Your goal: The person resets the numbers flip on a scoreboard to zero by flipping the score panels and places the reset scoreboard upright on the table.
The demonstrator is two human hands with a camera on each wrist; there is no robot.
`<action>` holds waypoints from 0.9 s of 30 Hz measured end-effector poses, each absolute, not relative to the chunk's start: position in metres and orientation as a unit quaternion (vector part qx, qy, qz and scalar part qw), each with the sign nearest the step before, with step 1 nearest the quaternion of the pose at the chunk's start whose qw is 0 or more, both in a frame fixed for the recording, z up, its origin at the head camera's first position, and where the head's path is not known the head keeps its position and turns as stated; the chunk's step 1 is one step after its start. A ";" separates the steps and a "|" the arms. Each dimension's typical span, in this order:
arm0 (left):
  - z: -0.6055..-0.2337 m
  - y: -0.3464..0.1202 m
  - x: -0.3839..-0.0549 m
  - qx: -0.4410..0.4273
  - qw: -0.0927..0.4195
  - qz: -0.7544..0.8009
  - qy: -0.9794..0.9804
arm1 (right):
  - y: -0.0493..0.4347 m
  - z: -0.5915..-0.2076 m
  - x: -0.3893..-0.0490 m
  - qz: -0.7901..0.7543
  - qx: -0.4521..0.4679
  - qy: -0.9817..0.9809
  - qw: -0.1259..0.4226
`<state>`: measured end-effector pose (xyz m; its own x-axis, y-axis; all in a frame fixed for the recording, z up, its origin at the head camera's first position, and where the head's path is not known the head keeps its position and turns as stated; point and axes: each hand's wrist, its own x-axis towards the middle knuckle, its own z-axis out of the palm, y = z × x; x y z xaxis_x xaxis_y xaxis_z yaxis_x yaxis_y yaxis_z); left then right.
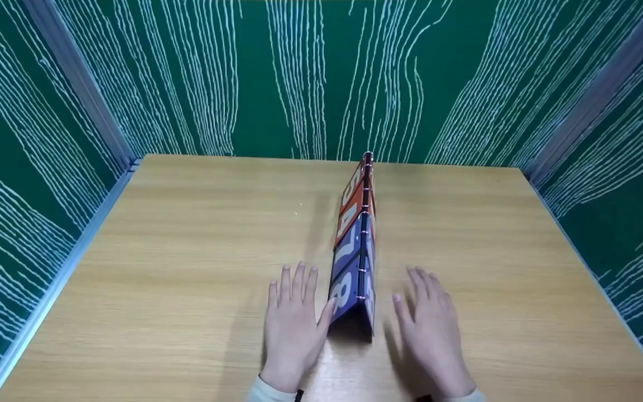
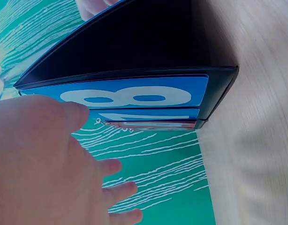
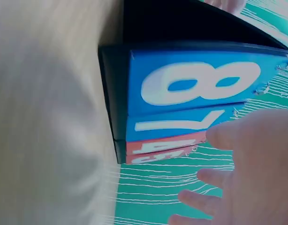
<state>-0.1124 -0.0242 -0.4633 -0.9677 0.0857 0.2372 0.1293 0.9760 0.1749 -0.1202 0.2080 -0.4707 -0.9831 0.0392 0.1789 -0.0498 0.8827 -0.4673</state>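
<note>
A tent-shaped flip scoreboard (image 1: 347, 252) stands lengthwise on the wooden table (image 1: 198, 240), with ring-bound number cards along its top ridge. Its left face carries blue cards reading 8 and 7 near me and orange-red 4 and 5 farther back. In the right wrist view, the other face shows a blue 8 card (image 3: 200, 84) and the same row of numbers. My left hand (image 1: 294, 329) lies left of the near end, fingers straight, thumb at the 8 card; whether it touches, I cannot tell. On the other side my right hand (image 1: 430, 332) is apart from the board, fingers extended.
Green panels with white wavy lines (image 1: 277, 78) enclose the table at the back and both sides. Grey metal posts (image 1: 84, 84) rise at the back corners. Tiny white specks lie on the table left of the scoreboard.
</note>
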 end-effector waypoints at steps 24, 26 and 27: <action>-0.469 -0.030 -0.120 -0.100 0.241 -0.011 -0.965 | 0.257 -0.347 -0.327 0.395 0.077 -0.904 0.145; -0.470 -0.030 -0.120 -0.104 0.270 0.003 -0.957 | 0.251 -0.348 -0.344 0.393 0.082 -0.906 0.135; -0.471 -0.030 -0.121 -0.105 0.279 0.006 -0.954 | 0.247 -0.349 -0.353 0.394 0.084 -0.906 0.128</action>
